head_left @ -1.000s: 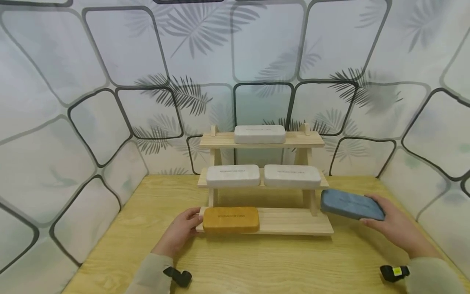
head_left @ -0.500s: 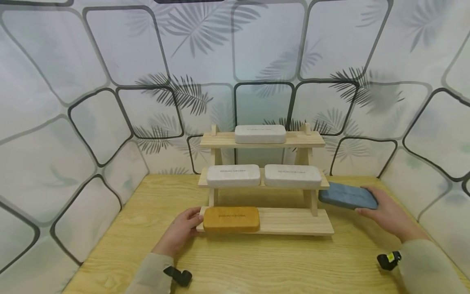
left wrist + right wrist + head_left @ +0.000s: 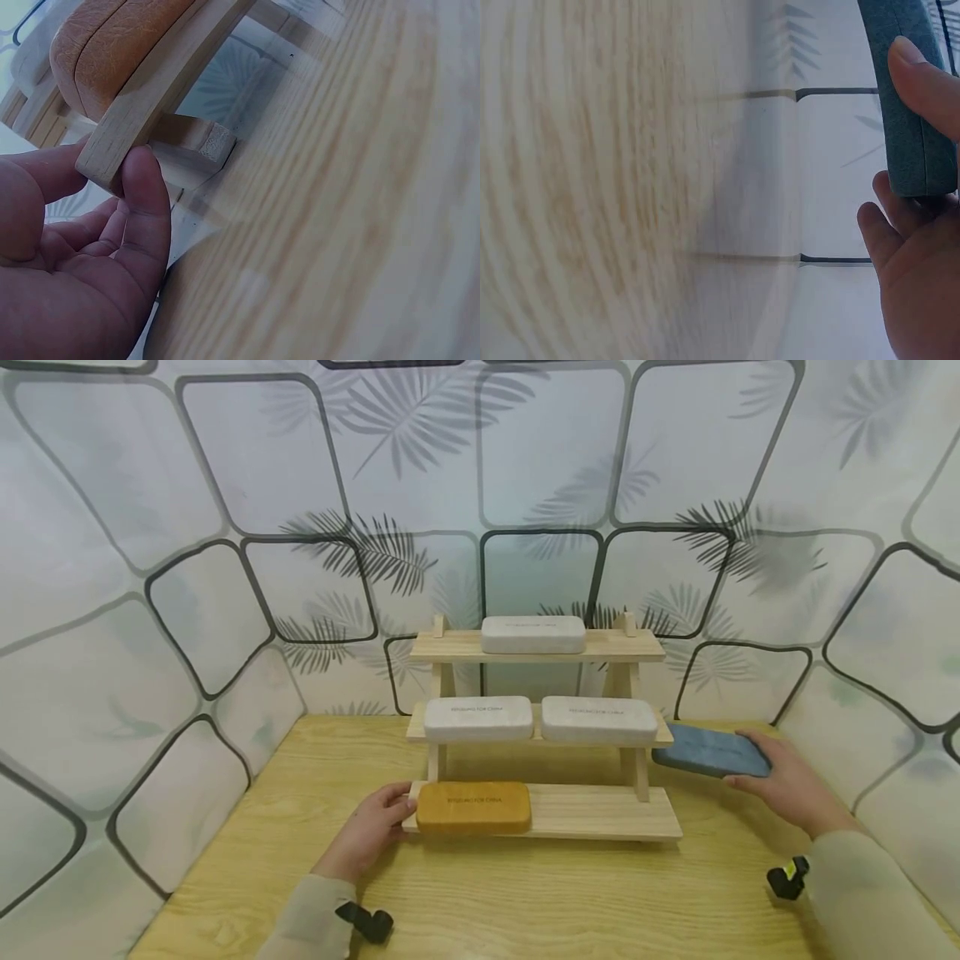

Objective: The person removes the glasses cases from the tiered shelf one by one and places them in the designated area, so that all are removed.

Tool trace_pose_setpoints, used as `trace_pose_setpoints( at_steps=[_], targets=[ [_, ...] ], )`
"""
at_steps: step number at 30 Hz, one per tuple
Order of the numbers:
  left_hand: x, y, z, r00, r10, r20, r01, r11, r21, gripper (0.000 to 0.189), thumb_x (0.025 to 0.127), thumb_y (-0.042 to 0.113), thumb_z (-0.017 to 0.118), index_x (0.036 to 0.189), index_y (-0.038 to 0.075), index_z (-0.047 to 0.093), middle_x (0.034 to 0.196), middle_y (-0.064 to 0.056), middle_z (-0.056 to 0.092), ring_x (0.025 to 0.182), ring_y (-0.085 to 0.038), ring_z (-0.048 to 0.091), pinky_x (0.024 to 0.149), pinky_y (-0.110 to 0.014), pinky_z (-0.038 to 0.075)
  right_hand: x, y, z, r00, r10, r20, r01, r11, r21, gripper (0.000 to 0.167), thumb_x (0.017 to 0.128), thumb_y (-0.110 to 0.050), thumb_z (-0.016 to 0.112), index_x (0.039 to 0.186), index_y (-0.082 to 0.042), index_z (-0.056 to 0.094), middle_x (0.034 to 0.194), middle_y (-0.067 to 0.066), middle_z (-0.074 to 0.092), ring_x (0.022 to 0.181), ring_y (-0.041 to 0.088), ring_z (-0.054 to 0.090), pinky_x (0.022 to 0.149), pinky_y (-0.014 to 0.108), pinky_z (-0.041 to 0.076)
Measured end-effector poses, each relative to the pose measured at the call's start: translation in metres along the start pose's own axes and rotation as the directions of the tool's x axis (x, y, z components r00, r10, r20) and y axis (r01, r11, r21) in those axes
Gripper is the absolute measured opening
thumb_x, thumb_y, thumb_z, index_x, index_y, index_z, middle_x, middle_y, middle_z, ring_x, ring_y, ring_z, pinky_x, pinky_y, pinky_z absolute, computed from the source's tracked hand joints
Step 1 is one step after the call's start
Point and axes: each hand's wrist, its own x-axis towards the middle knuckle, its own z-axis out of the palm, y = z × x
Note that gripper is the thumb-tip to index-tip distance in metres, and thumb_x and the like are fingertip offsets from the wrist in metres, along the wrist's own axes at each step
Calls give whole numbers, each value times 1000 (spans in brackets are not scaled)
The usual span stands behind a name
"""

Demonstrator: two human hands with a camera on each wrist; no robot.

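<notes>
My right hand (image 3: 783, 781) holds a blue glasses case (image 3: 716, 750) by its right end, to the right of a three-tier wooden stand (image 3: 600, 810). In the right wrist view the thumb lies along the side of the blue case (image 3: 911, 112) and the other fingers are partly hidden behind it. The far left corner of the case reaches the end of the middle shelf. With thumb and finger, my left hand (image 3: 367, 828) pinches the left end of the bottom shelf (image 3: 124, 139). Beside that hand an orange glasses case (image 3: 472, 807) lies on the bottom shelf.
Two white cases, a left one (image 3: 478, 718) and a right one (image 3: 598, 718), lie side by side on the middle shelf. Another white case (image 3: 532, 634) is on the top shelf. The wooden table (image 3: 525, 902) meets patterned curtain walls (image 3: 322, 435) at back and sides.
My right hand has moved the blue case away from me and slightly left, toward the back of the table. The left hand has stayed at the bottom shelf's end.
</notes>
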Motion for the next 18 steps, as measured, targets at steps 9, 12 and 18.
trace_pose_setpoints(
  at_steps=[9, 12, 18],
  targets=[
    [4, -3, -1, 1000, -9, -20, 9, 1000, 24, 50, 106, 19, 55, 149, -3, 42, 133, -19, 60, 112, -26, 64, 85, -40, 56, 12, 11, 8, 998, 46, 34, -46, 999, -14, 95, 92, -41, 75, 156, 5, 22, 145, 47, 27, 127, 66, 28, 95, 75, 29],
    [4, -5, -2, 1000, -7, -10, 7, 1000, 23, 51, 106, 21, 56, 149, -3, 42, 133, -19, 60, 111, -26, 64, 86, -40, 56, 16, 14, 9, 998, 50, 34, -50, 998, -25, 94, 91, -39, 76, 154, 7, 24, 143, 47, 28, 126, 66, 30, 95, 74, 30],
    [3, -5, -3, 1000, -8, -7, 8, 1000, 18, 52, 107, 20, 55, 150, -3, 40, 133, -19, 59, 110, -26, 64, 85, -40, 56, 20, 20, 13, 993, 87, 77, -84, 996, -41, 93, 91, -37, 77, 152, 10, 24, 142, 48, 28, 124, 66, 31, 95, 74, 31]
  ],
)
